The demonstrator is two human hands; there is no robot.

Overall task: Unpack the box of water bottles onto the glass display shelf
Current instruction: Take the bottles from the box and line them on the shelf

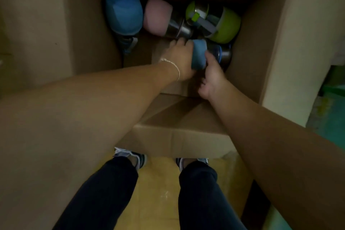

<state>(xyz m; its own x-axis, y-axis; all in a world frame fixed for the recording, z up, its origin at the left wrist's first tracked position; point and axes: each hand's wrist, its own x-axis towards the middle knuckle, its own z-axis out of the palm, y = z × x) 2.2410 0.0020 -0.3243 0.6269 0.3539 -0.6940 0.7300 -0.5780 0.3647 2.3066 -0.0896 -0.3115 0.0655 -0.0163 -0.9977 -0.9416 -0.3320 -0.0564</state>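
1. A person stoops over an open cardboard box, both arms reaching down to one dark-blue bottle that lies on its side on the box floor, toward 3 o'clock of centre.
2. The left hand, a thin bracelet at its wrist, wraps its fingers over the bottle's sleeved end from 9 o'clock. The right hand closes on the bottle from 5 o'clock, thumb pressed to the sleeve, its fingers mostly hidden beneath.
3. The step in hand looks to be lifting this bottle clear. It would go best with the weight taken on the fabric sleeve, not the slick steel neck, and the bottle turned upright and raised straight up the middle of the box.
4. Three more bottles lie against the wall at 12 o'clock: a light-blue bottle at 10 o'clock, a pink bottle at 11, a green bottle at 1.
5. The green bottle, just beside the held one, and the pink bottle's steel end near the left fingertips could be knocked or dragged along.
6. The near flap, folded at 6 o'clock between the forearms, and the deep walls crowd the way out.
7. The glass display shelf is not in view, so where the bottle must go cannot be told.
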